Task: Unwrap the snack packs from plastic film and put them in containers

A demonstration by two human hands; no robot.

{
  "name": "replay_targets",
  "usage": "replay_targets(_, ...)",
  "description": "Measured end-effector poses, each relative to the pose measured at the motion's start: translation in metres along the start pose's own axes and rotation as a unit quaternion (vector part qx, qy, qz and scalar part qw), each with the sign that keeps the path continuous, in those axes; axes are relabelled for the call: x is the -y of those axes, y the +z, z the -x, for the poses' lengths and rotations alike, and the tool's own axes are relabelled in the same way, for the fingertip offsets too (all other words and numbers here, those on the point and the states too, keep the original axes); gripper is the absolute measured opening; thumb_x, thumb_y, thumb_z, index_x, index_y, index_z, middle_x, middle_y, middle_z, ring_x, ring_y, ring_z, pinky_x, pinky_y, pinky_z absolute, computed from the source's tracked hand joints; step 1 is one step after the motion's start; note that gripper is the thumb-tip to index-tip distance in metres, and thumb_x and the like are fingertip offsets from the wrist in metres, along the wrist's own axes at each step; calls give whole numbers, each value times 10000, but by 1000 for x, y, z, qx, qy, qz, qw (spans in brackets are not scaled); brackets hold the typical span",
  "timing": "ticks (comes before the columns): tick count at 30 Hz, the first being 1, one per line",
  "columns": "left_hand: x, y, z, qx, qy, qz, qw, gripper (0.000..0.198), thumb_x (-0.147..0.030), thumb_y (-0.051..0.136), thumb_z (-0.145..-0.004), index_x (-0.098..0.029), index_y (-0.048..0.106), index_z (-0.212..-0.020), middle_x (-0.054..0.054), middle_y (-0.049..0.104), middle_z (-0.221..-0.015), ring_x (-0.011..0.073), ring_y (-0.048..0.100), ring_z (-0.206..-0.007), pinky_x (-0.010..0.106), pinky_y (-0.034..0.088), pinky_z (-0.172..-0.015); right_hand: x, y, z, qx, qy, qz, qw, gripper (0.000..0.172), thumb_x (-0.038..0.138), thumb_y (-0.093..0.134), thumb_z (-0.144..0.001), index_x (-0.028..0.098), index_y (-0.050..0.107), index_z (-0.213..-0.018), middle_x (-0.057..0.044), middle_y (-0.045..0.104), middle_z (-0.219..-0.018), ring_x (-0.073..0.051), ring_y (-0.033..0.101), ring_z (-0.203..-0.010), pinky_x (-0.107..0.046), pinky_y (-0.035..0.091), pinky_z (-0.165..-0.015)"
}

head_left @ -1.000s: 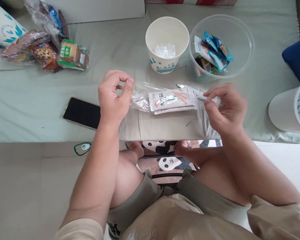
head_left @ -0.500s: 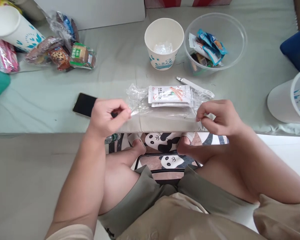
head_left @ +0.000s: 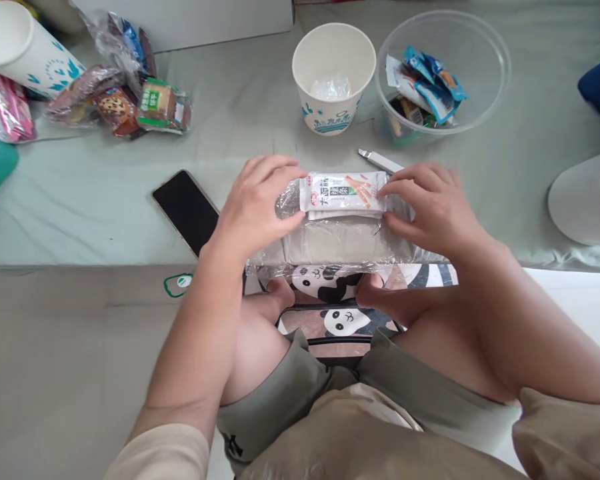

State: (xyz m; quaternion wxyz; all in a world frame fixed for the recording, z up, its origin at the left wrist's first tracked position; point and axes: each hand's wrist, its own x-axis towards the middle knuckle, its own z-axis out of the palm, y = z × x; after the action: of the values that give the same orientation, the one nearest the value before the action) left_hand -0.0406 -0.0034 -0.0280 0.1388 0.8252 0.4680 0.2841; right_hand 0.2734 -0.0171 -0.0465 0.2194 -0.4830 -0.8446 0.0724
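Observation:
A stack of white snack sachets (head_left: 343,194) lies on a clear plastic bag (head_left: 330,240) at the near edge of the cloth-covered table (head_left: 240,127). My left hand (head_left: 257,207) holds the stack's left end, thumb and fingers curled round it. My right hand (head_left: 427,207) grips the right end the same way. The clear bag drapes over the table edge toward my knees. A white utility knife (head_left: 380,160) lies just beyond my right hand.
A black phone (head_left: 186,210) lies left of my left hand. Behind stand a paper cup (head_left: 333,77) with clear wrap inside and a clear bowl (head_left: 443,73) of snack packets. Wrapped biscuits (head_left: 120,100) and a second cup (head_left: 17,47) lie far left; a white lid (head_left: 577,200) lies right.
Both hands let go of the bag's near edge and moved up to the sachet stack, closing on its two ends. The bag now hangs further over the table edge.

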Motion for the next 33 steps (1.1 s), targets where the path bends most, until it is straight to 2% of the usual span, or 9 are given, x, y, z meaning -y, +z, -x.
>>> replay_targets(2, 7, 9, -6, 43, -35, 27, 998, 232, -204, 711, -805, -264, 721, -1028, 53, 753, -1207, 271, 688, -1149, 440, 534, -1024, -5, 1, -1, -21, 5, -21, 1000, 119, 242, 612, -845, 297, 680, -926, -68, 760, -1078, -304, 682, -1013, -489, 501, -842)
replay_targets(4, 13, 13, -9, 46, -67, 53, 995, 85, -221, 665, -856, -266, 716, -906, 28, 776, -1056, 237, 719, -1009, 413, 555, -952, -7, 0, -2, -60, 15, -50, 997, 96, 224, 586, -872, 291, 654, -867, -66, 772, -993, -283, 707, -957, -479, 526, -838)
replay_targets(10, 19, 19, -19, -83, -112, 104, 985, 207, -416, 576, -984, -268, 644, -857, -7, 716, -805, 161, 674, -803, 344, 534, -758, 0, 6, -11, -179, 115, -103, 972, 131, 195, 549, -895, 267, 658, -898, -16, 766, -845, -211, 729, -802, -399, 540, -743)
replay_targets(14, 27, 23, -27, -160, -118, 118, 973, 346, -583, 565, -985, -268, 627, -856, -31, 641, -690, 122, 602, -642, 323, 448, -600, -3, 20, -29, -259, 180, -206, 926, 100, 245, 567, -958, 250, 656, -1002, 14, 683, -711, -129, 605, -541, -312, 466, -540)
replay_targets(20, 51, 16, -30, -135, -188, 85, 969, 329, -566, 644, -939, -288, 635, -765, -29, 619, -612, 160, 623, -673, 356, 416, -598, -16, 22, -49, -301, 191, -197, 913, 98, 322, 688, -933, 237, 666, -888, 25, 613, -619, -150, 650, -552, -305, 417, -491)
replay_targets(24, 55, 15, -30, -161, -159, 80, 971, 476, -646, 654, -919, -257, 560, -662, -44, 468, -539, 120, 456, -556, 361, 294, -560, -10, 16, -46, -312, 199, -199, 907, 90, 318, 692, -933, 238, 676, -893, 36, 598, -589, -138, 651, -538, -278, 397, -417)
replay_targets(27, 48, 12, -33, -204, -113, 119, 965, 587, -767, 628, -870, -228, 533, -658, -58, 390, -533, 87, 329, -520, 345, 230, -543, -6, 12, -45, -375, 184, -207, 885, 223, 432, 712, -920, 233, 658, -832, 39, 579, -568, -138, 635, -489, -274, 318, -355)
replay_targets(30, 41, 4, -36, -234, -75, 139, 959, 582, -763, 633, -862, -217, 546, -677, -47, 363, -562, 94, 332, -556, 359, 235, -589, -3, 8, -47, -424, 169, -225, 861, 389, 591, 735, -879, 226, 640, -786, 31, 567, -578, -130, 584, -430, -285, 241, -333)
replay_targets(33, 37, -4, -40, -250, -55, 106, 961, 608, -797, 637, -825, -214, 542, -685, -43, 333, -586, 99, 329, -591, 363, 240, -624, -2, 5, -47, -433, 155, -243, 854, 432, 631, 751, -856, 220, 640, -786, 31, 538, -572, -124, 551, -416, -291, 222, -335)
